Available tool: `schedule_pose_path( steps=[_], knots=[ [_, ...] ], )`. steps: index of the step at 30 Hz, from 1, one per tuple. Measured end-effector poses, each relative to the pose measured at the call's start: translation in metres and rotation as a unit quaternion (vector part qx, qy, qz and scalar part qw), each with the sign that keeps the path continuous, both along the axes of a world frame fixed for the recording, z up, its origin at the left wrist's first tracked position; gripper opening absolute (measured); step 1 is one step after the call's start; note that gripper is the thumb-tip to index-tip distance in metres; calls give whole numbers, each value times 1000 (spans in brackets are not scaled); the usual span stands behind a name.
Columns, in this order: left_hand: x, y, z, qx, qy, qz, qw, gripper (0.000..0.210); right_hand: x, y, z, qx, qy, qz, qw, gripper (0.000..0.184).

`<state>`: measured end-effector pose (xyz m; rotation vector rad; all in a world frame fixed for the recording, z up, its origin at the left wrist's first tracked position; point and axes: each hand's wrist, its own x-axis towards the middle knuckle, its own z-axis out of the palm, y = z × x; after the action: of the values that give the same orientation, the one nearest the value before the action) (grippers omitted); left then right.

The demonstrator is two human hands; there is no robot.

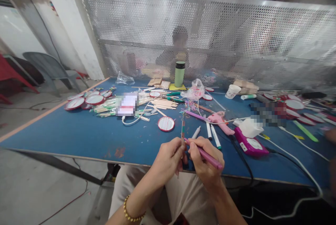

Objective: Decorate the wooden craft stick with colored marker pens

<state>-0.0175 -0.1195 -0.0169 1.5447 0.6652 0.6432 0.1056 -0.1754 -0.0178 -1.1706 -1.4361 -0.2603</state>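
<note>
My left hand [168, 158] is closed round the lower part of a flat wooden stick [183, 127], which points away from me and carries green and reddish-brown bands. In my right hand [206, 162] is a pink marker pen [211, 159], gripped like a pencil. Its front end meets the stick beside my left fingertips; the tip itself is too small to make out. Just beyond my hands lie a grey-white marker [196, 132], a white marker with a dark end [209, 131] and one with a green end [216, 137]. A red-rimmed white disc [166, 123] lies further left.
A pink glue gun [221, 121] and a magenta power strip [250, 143] with trailing cables lie right. Behind are a phone [127, 104], loose wooden sticks [164, 103], a green bottle [180, 75] and a paper cup [232, 91]. A perforated metal screen [147, 25] backs the blue table [86, 137].
</note>
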Motion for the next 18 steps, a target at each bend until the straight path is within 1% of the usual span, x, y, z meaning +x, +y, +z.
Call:
schedule_pose_path(
  steps=[3,10,18],
  knots=[
    [0,-1,1,8,1,1,1000,35,0,1,1,-3,-1,4,1000,15],
    [0,-1,0,2,-4,6,1000,37,0,1,0,-10,-3,2,1000,15],
    [0,-2,0,-15,-6,6,1000,38,1,-1,-4,-17,24,-23,999,15]
  ],
)
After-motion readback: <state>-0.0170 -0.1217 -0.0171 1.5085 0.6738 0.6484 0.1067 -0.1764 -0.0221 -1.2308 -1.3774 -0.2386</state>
